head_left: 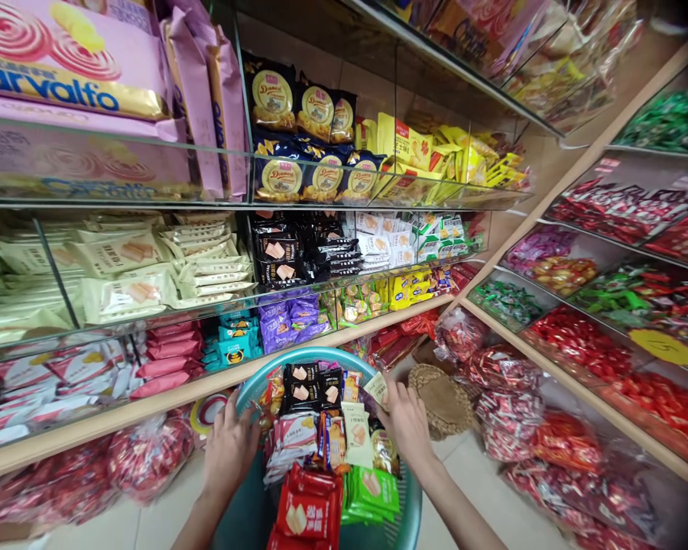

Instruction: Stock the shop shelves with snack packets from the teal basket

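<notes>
A teal plastic basket [416, 500] stands in front of me, filled with wrapped snacks. My left hand [229, 443] is at its left rim, fingers curled over the edge. My right hand [404, 424] pinches a cream-coloured snack packet [377, 389] above the right side of the basket. Another cream packet [358, 435] lies just left of it, on the pile. Black packets [303, 389] sit at the far side and white-and-red packets [294, 435] at the left. Red packets [306, 508] and green packets [371, 493] are nearest to me.
Glass-fronted shelves ahead hold cream packets [129, 294], black packets [278, 256], purple packets [290, 317] and pink Carvalfo packs [74, 69]. Candy bins [579, 344] line the right. Bagged red sweets [149, 454] and a woven brown item [441, 401] are on the floor.
</notes>
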### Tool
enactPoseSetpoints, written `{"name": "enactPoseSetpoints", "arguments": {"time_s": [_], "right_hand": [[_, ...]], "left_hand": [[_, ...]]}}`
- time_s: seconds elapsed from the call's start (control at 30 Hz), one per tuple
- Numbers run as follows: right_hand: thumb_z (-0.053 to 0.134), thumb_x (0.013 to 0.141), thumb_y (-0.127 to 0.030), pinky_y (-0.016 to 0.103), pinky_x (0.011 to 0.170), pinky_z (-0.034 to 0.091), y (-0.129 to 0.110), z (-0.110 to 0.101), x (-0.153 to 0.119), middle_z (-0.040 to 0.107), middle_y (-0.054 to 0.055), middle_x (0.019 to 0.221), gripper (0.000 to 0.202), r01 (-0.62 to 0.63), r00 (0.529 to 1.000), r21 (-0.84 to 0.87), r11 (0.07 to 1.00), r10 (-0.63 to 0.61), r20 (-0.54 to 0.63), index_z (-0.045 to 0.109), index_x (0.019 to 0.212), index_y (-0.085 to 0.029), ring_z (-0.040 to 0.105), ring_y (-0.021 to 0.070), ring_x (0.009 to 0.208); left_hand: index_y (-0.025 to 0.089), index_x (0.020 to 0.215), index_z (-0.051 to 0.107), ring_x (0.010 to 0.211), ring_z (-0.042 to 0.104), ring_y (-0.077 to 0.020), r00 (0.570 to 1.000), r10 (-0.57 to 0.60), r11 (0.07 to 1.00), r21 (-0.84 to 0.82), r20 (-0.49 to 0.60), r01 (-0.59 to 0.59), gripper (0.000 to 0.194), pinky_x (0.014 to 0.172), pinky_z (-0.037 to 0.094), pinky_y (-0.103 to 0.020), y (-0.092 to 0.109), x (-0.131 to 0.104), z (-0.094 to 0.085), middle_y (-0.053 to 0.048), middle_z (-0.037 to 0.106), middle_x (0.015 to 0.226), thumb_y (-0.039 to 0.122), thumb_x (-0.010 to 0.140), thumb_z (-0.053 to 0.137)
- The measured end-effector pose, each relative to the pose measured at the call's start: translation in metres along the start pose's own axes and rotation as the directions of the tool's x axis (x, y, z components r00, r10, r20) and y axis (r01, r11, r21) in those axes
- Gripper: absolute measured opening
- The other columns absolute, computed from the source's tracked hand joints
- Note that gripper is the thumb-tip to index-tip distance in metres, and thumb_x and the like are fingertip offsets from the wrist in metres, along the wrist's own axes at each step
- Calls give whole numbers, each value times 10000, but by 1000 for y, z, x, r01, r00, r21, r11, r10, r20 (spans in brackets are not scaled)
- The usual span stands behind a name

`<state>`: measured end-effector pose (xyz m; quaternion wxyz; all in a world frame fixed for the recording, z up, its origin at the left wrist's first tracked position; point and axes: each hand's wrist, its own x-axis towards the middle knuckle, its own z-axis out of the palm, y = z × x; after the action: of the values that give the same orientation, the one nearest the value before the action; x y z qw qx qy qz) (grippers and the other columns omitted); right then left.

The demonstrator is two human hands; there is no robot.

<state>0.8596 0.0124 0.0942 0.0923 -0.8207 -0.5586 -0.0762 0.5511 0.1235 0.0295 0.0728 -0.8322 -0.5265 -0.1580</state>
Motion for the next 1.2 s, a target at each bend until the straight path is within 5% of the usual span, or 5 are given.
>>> {"name": "enactPoseSetpoints", "arguments": {"time_s": [0.33, 0.67, 1.2], "right_hand": [[542, 829, -135, 342, 736, 342, -7, 21, 7, 577, 77, 1026, 500, 125, 992, -89, 988, -123, 23, 444, 1314, -206, 507, 260, 911], [618, 807, -155, 337, 753, 338, -4, 12, 9, 574, 70, 1060, 338, 151, 985, -61, 987, -145, 92, 570, 1135, -220, 499, 260, 958], [599, 849, -226, 332, 738, 368, 6, 25, 0, 581, 64, 1048, 182, 144, 990, -52, 988, -144, -2, 610, 1030, -236, 525, 240, 920]], "left_hand": [[196, 1051, 684, 1010, 551, -288, 1000, -1, 1000, -18, 16, 1, 288, 778, 507, -403, -1, 0, -2, -161, 484, 1342, 285, 906, 453], [183, 1044, 683, 1005, 551, -293, 1000, -1, 1000, -14, 15, 1, 296, 790, 504, -414, 0, 0, -2, -166, 481, 1343, 289, 908, 442], [197, 1061, 679, 1075, 545, -291, 1000, -15, 1000, 6, 4, 15, 279, 791, 517, -394, -2, -2, 4, -148, 476, 1360, 272, 901, 463]]}}
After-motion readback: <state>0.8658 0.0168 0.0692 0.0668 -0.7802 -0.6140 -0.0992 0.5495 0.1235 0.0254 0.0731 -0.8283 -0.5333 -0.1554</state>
